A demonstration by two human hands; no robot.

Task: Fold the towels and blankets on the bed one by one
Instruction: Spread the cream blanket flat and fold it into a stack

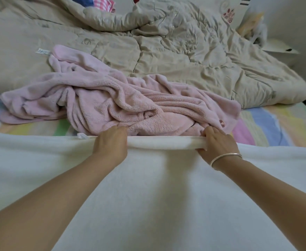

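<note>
At mid-frame my left hand (110,142) and right hand (218,142) curl tight around the white blanket (148,187)'s rolled far edge — seemingly soft, floppy, light — best gripped along that edge.

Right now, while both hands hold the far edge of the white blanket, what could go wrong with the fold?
1. The pink blanket lies bunched right against that edge, at the fingertips; the left hand or right hand could catch it and drag it into the fold.
2. Both hands grip the white blanket near the middle of its edge; the unheld outer parts may lag, so the fold could come out crooked.
</note>
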